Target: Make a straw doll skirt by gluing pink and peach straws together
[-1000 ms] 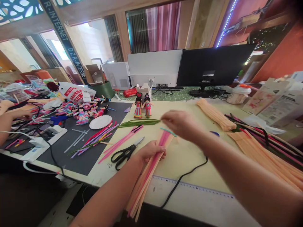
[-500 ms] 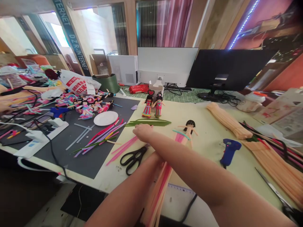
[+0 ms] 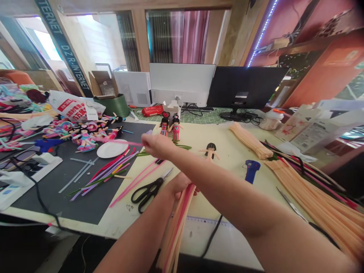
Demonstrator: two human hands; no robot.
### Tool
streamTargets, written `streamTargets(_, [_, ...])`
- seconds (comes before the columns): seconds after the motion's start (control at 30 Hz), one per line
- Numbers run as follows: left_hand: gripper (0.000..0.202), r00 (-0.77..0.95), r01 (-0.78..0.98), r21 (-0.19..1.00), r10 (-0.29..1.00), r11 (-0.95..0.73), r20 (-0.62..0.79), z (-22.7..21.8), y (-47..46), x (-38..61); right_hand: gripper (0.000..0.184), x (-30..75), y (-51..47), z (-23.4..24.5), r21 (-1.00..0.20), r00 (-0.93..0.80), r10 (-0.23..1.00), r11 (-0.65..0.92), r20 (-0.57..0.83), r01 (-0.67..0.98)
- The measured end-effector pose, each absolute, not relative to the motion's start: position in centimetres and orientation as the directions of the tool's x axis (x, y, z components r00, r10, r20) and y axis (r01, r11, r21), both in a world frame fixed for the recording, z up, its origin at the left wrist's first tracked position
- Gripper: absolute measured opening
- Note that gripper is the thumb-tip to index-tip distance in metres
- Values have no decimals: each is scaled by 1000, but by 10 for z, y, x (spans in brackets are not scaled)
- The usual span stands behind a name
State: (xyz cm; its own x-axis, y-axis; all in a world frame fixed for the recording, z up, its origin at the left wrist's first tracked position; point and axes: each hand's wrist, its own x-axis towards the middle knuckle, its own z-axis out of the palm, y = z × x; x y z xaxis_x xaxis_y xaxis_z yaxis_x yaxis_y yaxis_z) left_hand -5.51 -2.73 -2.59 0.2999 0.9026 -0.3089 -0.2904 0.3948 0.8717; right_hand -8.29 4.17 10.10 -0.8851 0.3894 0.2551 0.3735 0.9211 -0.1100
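My left hand [image 3: 178, 186] is closed round a bundle of pink and peach pipe cleaners [image 3: 174, 227] that hangs down over the table's front edge. Crossing above it, my right hand [image 3: 155, 146] pinches one pink pipe cleaner [image 3: 125, 142], which sticks out to the left above the table. More loose pink pipe cleaners [image 3: 133, 182] lie below that hand beside black scissors [image 3: 148, 190]. A small doll [image 3: 211, 151] lies flat just right of my right forearm. Two finished dolls [image 3: 170, 127] stand upright behind my right hand.
A blue glue gun [image 3: 251, 169] and its black cable [image 3: 212, 235] lie at the right. Peach pipe cleaner bundles [image 3: 250, 140] [image 3: 315, 195] fill the right side. A white plate [image 3: 112, 148], coloured stems [image 3: 105, 170] and a heap of dolls [image 3: 85, 132] sit left. Two monitors [image 3: 182, 81] stand behind.
My right hand swung from the bundle's top across to the left, reached down to the loose pink pipe cleaners and now holds one raised. The left hand kept its bundle.
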Motion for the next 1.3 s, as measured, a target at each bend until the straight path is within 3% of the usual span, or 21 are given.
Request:
streamTargets(0.07, [21,289,-273,866,895,418,-341,-23,-27,-55,24,-71,46,125,-266,-841,428,898,331,352])
streamTargets(0.13, [21,271,-257,861,888,439,-372,-17,-26,-59,31,-54,50,146,-589,-769,519,773,372,237])
streamTargets(0.2, [23,244,-238,859,883,454,-400,-10,-26,-66,34,-31,51,160,-808,-699,615,582,365,90])
streamTargets(0.3, [27,197,-202,858,878,472,-437,-4,-32,-82,28,14,48,162,-901,-598,719,433,354,-14])
streamTargets(0.4, [33,103,-159,868,882,470,-459,-3,-42,-105,24,62,41,139,-933,-511,808,358,291,34])
streamTargets(0.53, [43,56,-76,881,884,467,-464,-1,-52,-141,28,115,27,81,-955,-415,907,186,76,232])
streamTargets(0.63, [48,-6,-66,900,902,431,-432,4,-53,-161,29,139,14,43,-934,-389,921,122,-19,335])
streamTargets(0.77, [38,-14,-8,915,915,403,-403,17,-48,-157,32,149,0,16,-876,-406,908,112,-102,470])
streamTargets(1.0, [27,180,13,956,939,295,-292,27,-31,-96,29,123,-7,-2,-770,-492,870,287,-40,570])
streamTargets(1.3, [36,173,-69,900,894,431,-414,9,-31,-73,17,119,-16,-11,-674,-503,862,406,58,617])
